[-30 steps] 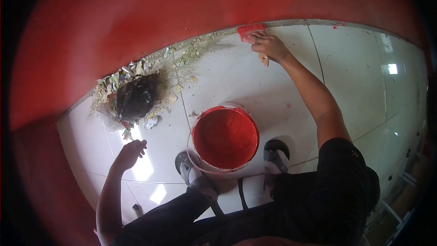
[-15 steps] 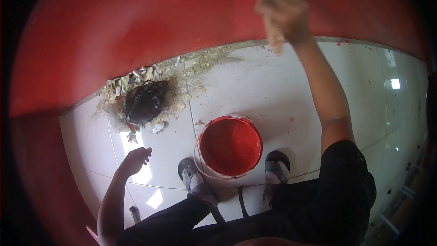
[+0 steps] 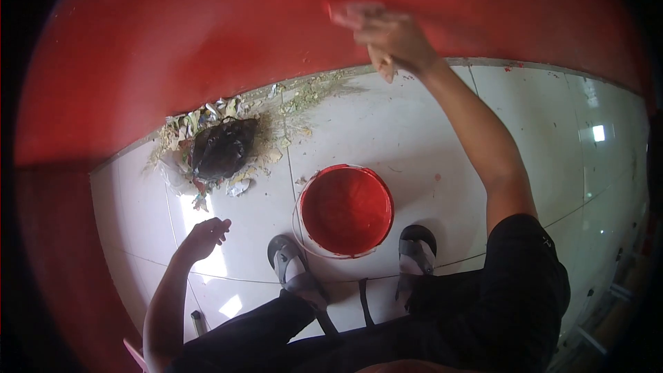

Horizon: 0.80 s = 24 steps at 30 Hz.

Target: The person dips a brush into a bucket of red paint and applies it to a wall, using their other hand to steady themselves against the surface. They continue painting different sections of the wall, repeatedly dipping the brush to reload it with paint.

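My right hand (image 3: pixel 397 38) is wrapped round a paint brush (image 3: pixel 382 61), its pale wooden handle pointing down and its reddish head up against the red wall (image 3: pixel 262 21); motion blurs the head. On the left, my left hand (image 3: pixel 207 238) hangs over the tiles with its fingers curled, and nothing shows in it. A bucket of red paint (image 3: pixel 347 211) stands on the floor between my feet, its wire handle lying down on the left side.
A black plastic bag (image 3: pixel 224 148) lies on a heap of scraps (image 3: pixel 173 139) by the wall's foot, left of the bucket. Pale debris (image 3: pixel 304 97) runs along the wall edge. My sandalled feet flank the bucket on the white tiles (image 3: pixel 442 138).
My right hand has moved left and slightly down along the wall with the brush. My left hand has barely moved, and the view has shifted slightly.
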Each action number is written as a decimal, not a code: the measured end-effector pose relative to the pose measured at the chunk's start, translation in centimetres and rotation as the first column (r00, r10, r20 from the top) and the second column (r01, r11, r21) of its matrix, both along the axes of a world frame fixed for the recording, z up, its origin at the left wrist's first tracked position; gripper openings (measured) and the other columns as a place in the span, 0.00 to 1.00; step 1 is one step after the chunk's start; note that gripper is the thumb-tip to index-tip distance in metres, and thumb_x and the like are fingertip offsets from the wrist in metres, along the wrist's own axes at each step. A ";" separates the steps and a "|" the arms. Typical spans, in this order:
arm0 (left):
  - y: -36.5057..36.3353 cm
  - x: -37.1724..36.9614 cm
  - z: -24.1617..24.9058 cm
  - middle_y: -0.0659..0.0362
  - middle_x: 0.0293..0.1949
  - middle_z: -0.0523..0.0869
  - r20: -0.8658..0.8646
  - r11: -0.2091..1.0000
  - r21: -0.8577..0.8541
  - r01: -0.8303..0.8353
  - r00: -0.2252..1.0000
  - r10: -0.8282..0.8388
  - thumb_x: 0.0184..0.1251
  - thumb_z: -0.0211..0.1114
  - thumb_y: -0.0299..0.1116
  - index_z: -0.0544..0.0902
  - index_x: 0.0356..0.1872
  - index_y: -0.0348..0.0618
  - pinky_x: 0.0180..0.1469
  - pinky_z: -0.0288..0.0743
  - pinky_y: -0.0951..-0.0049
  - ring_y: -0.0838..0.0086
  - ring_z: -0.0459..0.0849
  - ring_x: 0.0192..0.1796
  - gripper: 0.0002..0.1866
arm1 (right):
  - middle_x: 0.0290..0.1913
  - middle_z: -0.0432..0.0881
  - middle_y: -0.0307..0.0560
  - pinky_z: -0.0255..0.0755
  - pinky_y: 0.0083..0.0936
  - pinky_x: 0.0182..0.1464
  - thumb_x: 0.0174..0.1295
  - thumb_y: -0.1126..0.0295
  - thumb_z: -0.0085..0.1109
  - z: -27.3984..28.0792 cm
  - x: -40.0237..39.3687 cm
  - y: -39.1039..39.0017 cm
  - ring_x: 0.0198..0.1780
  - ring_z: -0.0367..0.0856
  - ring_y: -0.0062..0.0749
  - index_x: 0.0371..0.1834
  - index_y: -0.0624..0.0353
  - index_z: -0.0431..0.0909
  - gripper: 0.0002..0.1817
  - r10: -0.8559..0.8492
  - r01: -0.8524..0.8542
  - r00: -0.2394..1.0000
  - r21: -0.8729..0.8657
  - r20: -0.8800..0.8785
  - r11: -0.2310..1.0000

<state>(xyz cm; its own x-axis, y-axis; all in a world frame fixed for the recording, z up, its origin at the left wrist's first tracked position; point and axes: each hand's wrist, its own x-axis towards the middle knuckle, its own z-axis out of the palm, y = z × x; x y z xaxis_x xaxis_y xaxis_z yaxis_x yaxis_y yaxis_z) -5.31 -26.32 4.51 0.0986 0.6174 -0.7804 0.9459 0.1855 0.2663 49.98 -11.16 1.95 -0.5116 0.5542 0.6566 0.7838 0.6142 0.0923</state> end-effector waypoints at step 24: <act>0.0 -0.1 -1.3 0.54 0.31 0.86 -0.001 0.998 -0.027 -0.050 0.999 0.050 0.80 0.55 0.54 0.84 0.41 0.33 0.42 0.79 0.68 0.71 0.84 0.35 0.28 | 0.64 0.82 0.43 0.79 0.37 0.62 0.58 0.65 0.60 -17.9 -2.2 -1.7 0.67 0.79 0.42 0.34 0.48 0.83 0.04 -0.027 0.080 0.987 -0.349 0.157 0.934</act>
